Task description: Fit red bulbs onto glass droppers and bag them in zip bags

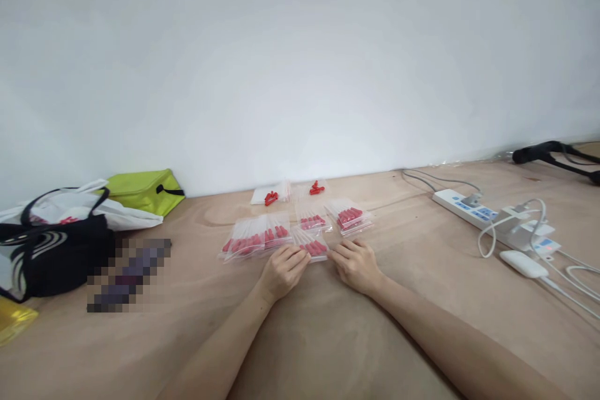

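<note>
Clear zip bags with red-handled pieces lie on the wooden table in front of me. My left hand (284, 267) is closed, its fingertips at the lower left corner of the front bag (313, 247). Against that bag's right edge rest the bent fingers of my right hand (355, 264); whether they grip it is too small to tell. Overlapping bags (247, 242) lie to the left, a stack of bags (350, 217) to the right, and another bag (312, 220) just behind. Farther back, loose red pieces (270, 197) and more red pieces (316, 188) lie on bags.
At the left are a black bag (65, 256), a lime-green bag (145, 192) and a pixelated object (130, 276). A white power strip (462, 209) with plugs, cables and a white adapter (523, 264) lies at the right. A black stand (553, 155) is at the far right, near the wall.
</note>
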The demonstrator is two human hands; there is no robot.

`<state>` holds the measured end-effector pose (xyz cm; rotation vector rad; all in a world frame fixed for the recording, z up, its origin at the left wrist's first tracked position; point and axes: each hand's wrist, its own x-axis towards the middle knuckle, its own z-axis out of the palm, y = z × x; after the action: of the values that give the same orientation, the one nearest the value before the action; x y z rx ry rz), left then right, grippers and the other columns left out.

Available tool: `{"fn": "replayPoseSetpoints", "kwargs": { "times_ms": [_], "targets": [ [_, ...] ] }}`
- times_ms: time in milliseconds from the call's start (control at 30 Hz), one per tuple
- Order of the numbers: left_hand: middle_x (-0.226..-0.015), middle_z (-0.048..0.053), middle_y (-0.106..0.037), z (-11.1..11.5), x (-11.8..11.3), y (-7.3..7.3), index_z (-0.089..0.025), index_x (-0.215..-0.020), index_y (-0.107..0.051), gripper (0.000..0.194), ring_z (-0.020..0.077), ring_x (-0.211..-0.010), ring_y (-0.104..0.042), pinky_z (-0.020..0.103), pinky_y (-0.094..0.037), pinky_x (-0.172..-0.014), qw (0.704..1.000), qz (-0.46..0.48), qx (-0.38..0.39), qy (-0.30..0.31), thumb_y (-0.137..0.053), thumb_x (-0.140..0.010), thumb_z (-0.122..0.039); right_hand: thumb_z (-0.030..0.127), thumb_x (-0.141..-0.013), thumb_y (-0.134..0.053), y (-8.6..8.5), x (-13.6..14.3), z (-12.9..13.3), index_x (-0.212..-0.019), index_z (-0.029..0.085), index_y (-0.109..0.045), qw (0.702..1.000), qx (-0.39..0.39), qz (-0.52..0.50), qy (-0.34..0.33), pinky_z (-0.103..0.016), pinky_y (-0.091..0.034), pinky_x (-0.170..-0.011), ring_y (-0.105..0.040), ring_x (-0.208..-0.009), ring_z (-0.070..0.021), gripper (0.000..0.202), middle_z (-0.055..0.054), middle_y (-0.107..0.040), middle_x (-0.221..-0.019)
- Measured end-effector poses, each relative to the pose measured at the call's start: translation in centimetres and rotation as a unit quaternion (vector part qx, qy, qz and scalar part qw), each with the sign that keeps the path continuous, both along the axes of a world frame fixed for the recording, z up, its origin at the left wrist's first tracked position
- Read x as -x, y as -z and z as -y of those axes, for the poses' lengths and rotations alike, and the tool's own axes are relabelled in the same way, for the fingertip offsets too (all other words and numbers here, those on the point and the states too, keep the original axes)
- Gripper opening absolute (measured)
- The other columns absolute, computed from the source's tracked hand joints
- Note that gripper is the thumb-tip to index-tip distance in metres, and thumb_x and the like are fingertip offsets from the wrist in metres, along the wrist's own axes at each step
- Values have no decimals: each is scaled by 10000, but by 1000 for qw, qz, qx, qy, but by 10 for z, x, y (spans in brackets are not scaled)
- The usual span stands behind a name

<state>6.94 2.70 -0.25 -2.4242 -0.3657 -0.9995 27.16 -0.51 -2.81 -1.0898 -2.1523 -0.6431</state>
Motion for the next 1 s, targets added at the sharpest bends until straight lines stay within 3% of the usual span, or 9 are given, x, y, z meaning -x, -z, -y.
{"fn": "replayPoseSetpoints", "kwargs": {
  "times_ms": [233,367,500,567,667,800,900,1000],
  "targets": [
    [-663,28,-644,1,0,-4,-141,-760,-582,213,140,-635,-589,282,-471,-610,1000,7,3,3,-407,-854,-65,93,-747,-470,2,-11,2,-715,193,-582,1000,-4,-5,8,-286,-235,-588,-451,-637,-121,153,12,-581,-633],
    [-559,4,-591,1,2,0,-151,-655,-565,234,117,-516,-544,247,-435,-515,999,20,22,-29,-452,-858,-122,91,-755,-468,2,-13,3,-693,192,-574,1000,-3,-5,14,-287,-245,-575,-458,-606,-118,159,16,-573,-609],
    [-593,9,-609,3,8,2,-153,-741,-592,211,113,-534,-560,230,-448,-521,998,2,58,-17,-431,-877,-140,101,-765,-458,-2,-17,5,-704,191,-581,999,36,-20,5,-275,-293,-563,-492,-622,-124,164,-2,-580,-638],
    [-649,21,-634,6,10,3,-158,-798,-595,207,117,-581,-584,230,-466,-553,997,4,74,-8,-409,-881,-123,139,-794,-444,-4,-18,6,-771,189,-591,994,89,-64,-28,-252,-351,-569,-520,-653,-120,157,-24,-598,-737],
    [-642,19,-632,9,10,3,-160,-793,-590,189,117,-574,-587,227,-470,-547,995,21,99,-4,-422,-876,-130,210,-804,-473,-3,-15,6,-999,192,-566,962,179,-175,-110,-219,-447,-595,-562,-738,-115,217,-62,-582,-946],
    [-626,11,-625,13,5,3,-170,-785,-585,166,117,-552,-574,224,-463,-527,992,32,118,14,-444,-870,-150,199,-797,-484,8,-4,2,-1130,252,-534,937,194,-241,-161,-295,-491,-762,-558,-948,-163,341,-73,-562,-1053],
    [-743,35,-638,15,4,4,-182,-897,-574,122,147,-669,-594,259,-489,-618,984,44,172,26,-464,-859,-221,137,-813,-418,12,-3,0,-1112,271,-563,934,178,-258,-172,-323,-475,-831,-555,-985,-160,358,-68,-572,-1074],
    [-998,98,-593,13,0,6,-165,-1115,-490,288,202,-940,-555,341,-466,-803,957,88,273,-39,-376,-879,-283,125,-812,-399,6,-20,-7,-1113,289,-569,931,147,-290,-167,-327,-459,-863,-538,-1023,-160,383,-57,-567,-1107]
  ]
}}
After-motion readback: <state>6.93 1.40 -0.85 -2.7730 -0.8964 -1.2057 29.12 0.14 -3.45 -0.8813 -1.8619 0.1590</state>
